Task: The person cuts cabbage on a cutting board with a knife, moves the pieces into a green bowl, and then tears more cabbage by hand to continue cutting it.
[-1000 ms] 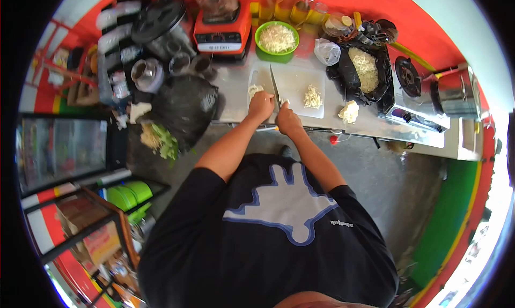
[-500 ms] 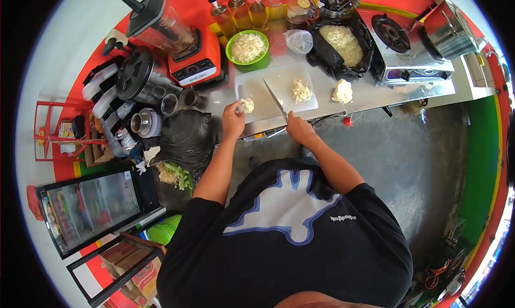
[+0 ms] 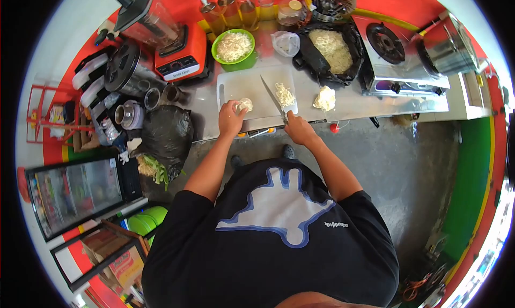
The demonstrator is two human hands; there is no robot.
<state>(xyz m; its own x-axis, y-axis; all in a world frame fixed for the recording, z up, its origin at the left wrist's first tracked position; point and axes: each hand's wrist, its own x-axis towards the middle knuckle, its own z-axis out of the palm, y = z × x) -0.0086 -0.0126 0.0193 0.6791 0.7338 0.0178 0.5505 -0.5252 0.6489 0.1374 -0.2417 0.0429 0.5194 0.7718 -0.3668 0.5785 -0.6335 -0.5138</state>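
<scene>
My left hand (image 3: 232, 118) is closed on a pale whitish chunk (image 3: 244, 104) at the left part of the white cutting board (image 3: 255, 83). In my right hand (image 3: 299, 130) is the handle of a long knife (image 3: 272, 96), whose blade points up and left across the board. Just right of the blade lies a small pile of pale shreds (image 3: 284, 95). Another whitish lump (image 3: 325, 99) rests on the metal counter beyond the board's right edge. Behind the board stands a green bowl (image 3: 233, 47) heaped with pale shreds.
A black bag (image 3: 311, 56) holds more shreds, beside a clear plastic bag (image 3: 285, 43). The stove (image 3: 405, 67) with a pot (image 3: 448, 48) is at right. A red blender (image 3: 182, 56), bottles (image 3: 229, 10) and a black bag (image 3: 167, 134) stand around the left and back.
The view has shifted, so the counter items appear farther left. My left hand has brought the chunk closer to the knife and onto the board. My right hand still holds the knife.
</scene>
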